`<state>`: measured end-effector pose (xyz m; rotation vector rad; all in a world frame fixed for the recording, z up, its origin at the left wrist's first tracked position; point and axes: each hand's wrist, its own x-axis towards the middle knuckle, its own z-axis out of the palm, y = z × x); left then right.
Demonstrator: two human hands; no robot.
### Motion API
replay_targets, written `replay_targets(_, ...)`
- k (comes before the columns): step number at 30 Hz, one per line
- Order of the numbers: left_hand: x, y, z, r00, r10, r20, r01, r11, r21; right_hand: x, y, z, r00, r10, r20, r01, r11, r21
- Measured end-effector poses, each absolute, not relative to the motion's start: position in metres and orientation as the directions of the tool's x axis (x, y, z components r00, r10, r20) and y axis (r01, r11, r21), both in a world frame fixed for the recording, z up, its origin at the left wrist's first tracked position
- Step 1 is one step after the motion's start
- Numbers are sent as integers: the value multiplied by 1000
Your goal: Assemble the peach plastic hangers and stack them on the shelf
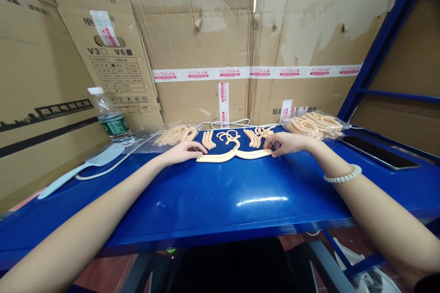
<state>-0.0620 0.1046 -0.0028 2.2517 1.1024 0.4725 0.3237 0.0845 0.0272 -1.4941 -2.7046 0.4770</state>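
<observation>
A beige plastic clothes hanger (220,158) with two curved arms and a hook lies on the blue table in front of me. At its left end, my left hand (185,152) has fingers curled and the thumb against the arm's tip. My right hand (285,143) pinches the opposite end between thumb and fingers. Just behind the hanger are loose beige pieces: a stack of curved arms (208,139) on the left, several hooks (228,136) in the middle, and another stack of arms (252,138) beside smaller pieces (266,132) on the right, partly covered by my right fingers.
Clear bags of beige parts lie at the back left (177,135) and back right (314,124). A water bottle (112,119), a pale blue hairbrush (103,155) and a white cable (113,169) are on the left. A phone (380,151) lies right. Cardboard (206,46) walls the back.
</observation>
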Motion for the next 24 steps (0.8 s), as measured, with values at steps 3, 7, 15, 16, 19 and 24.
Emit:
replay_targets(3, -62, 104, -2, 590, 805, 57, 602, -487, 633, 324, 85, 27, -538, 833, -129, 827, 493, -270)
replay_targets(7, -61, 105, -4, 583, 809, 72, 606, -492, 625, 323, 85, 26, -535, 835, -128, 832, 494, -251)
replay_targets(15, -60, 106, -6, 591, 801, 91, 584, -503, 637, 324, 86, 25, -531, 836, -139, 833, 485, -268)
replay_targets(16, -60, 105, -6, 588, 804, 91, 585, -501, 638, 323, 86, 25, -531, 835, -141, 833, 484, -270)
replay_targets(19, -60, 105, -6, 589, 803, 89, 578, -495, 648, 323, 85, 25, -533, 835, -137, 832, 487, -265)
replay_targets(24, -59, 104, -5, 575, 815, 71, 581, -469, 666, 322, 84, 26, -522, 843, -128, 839, 481, -254)
